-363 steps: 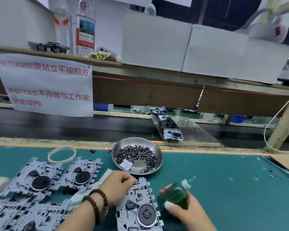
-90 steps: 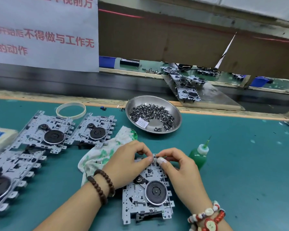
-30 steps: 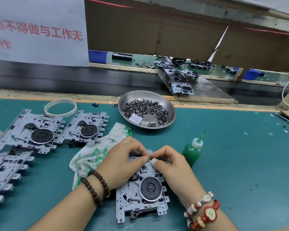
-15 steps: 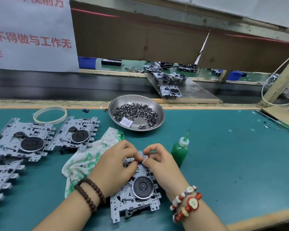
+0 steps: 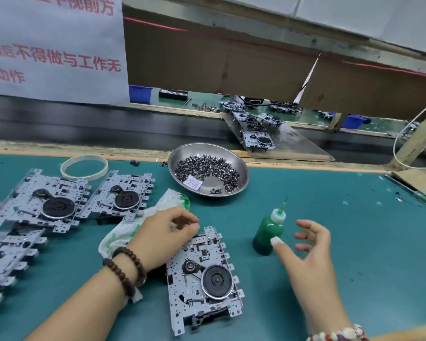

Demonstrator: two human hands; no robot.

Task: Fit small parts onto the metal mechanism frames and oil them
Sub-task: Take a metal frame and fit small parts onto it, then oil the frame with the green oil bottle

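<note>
**Hands at the frame and the oil bottle**

Metal mechanism frame lies flat on the green counter at the near edge, its black round wheel facing up. Left hand, with a brown bead bracelet at the wrist, rests on the far-left corner of this frame; its fingers are curled with thumb and forefinger tips close together, and I cannot tell whether a small part sits between them. Right hand is to the right of the frame, fingers spread and relaxed, holding nothing; its thumb tip is at the side of the green oil bottle, and whether it touches cannot be told. The bottle stands upright just right of the frame, its thin nozzle pointing up.

A white cloth stained green lies under the left hand and wrist. To the left lie 2 more frames side by side, with others at the near-left edge of view. Farther back, a pale ring lies on the counter to the left, and a round steel dish holds a heap of small dark parts and a paper label. Beyond the counter's far edge, more frames sit on a sloping plate, and a white sign with red characters hangs at the far left.
</note>
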